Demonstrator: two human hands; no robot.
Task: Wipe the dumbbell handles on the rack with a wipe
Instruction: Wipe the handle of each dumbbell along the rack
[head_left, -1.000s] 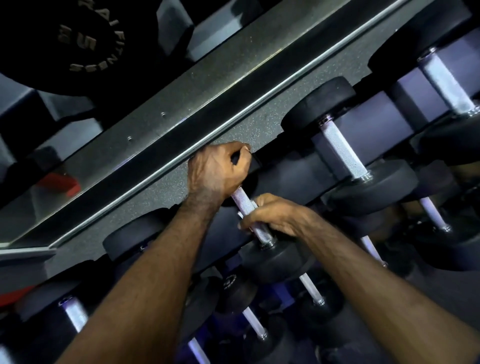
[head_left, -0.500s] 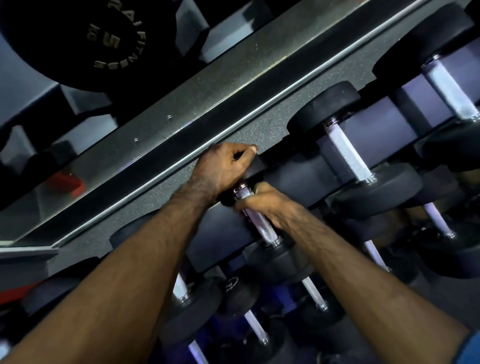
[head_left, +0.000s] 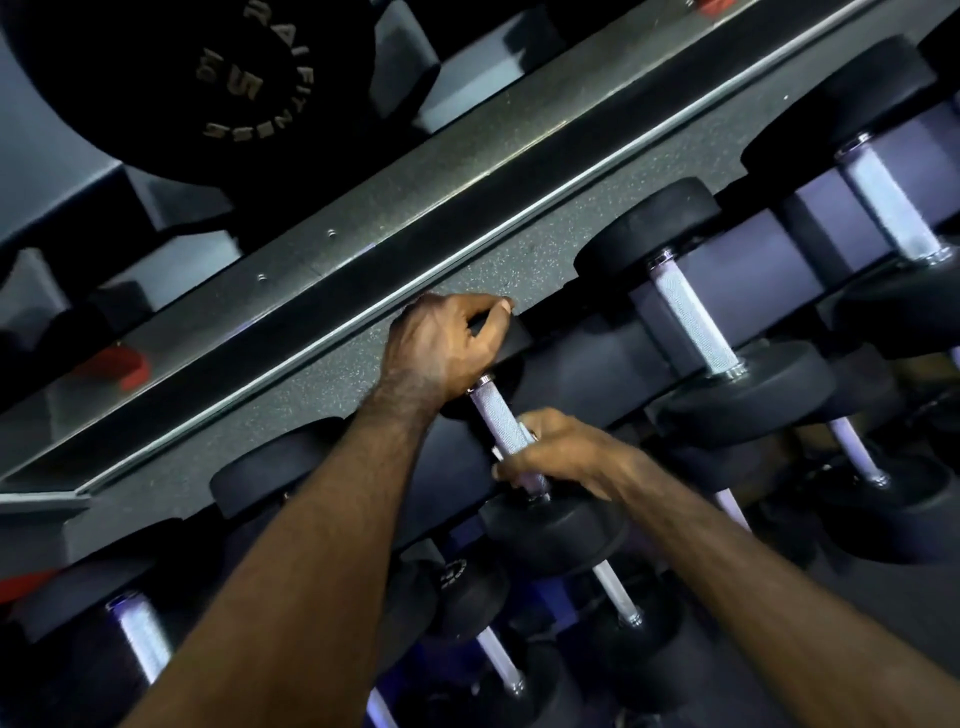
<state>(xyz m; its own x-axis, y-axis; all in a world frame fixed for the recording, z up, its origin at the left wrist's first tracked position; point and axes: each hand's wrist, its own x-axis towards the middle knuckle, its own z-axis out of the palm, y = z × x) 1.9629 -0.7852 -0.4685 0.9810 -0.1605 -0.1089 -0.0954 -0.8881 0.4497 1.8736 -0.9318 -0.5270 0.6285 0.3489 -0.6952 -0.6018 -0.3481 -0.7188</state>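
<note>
Left hand (head_left: 441, 345) first: the far black head of the dumbbell (head_left: 553, 530) on the rack (head_left: 582, 374) was gripped, fingers curled over its top. Further right, its knurled handle (head_left: 506, 434) was wrapped low down by the right hand (head_left: 558, 454), a sliver of white wipe (head_left: 531, 435) just seen there.
</note>
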